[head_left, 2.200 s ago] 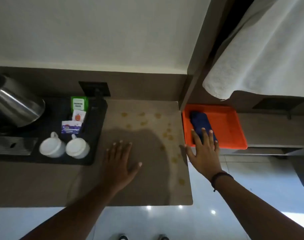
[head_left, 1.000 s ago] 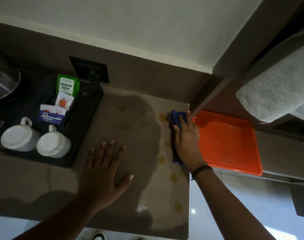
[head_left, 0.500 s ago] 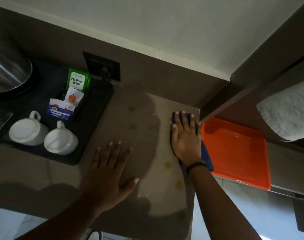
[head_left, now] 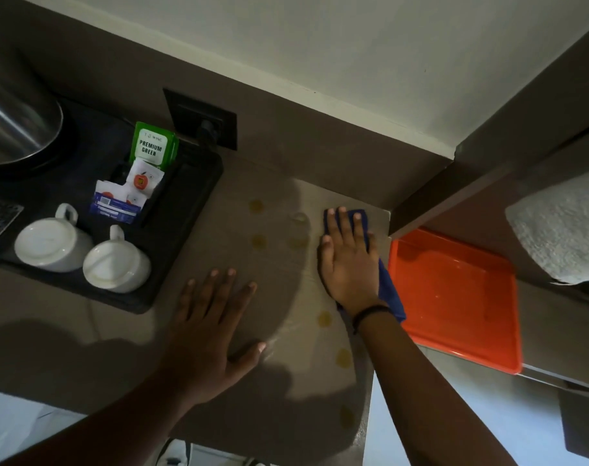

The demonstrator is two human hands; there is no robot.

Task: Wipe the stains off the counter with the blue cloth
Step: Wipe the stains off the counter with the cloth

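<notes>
Blue cloth (head_left: 388, 292) apparently folded under right hand (head_left: 350, 264).

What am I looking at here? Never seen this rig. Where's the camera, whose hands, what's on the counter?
There is no machine: a person wears a wide-angle camera on the head, looking down at their own two bare hands. There is one view only.

The right hand lies flat on the blue cloth, pressing it onto the counter near the back right corner. The left hand rests flat and spread on the counter, holding nothing.

Yellowish stains dot the surface, some left of the cloth and some nearer the front edge.

At left a black tray carries two white cups turned upside down and tea sachets. An empty orange tray sits to the right, beyond the counter's edge.
</notes>
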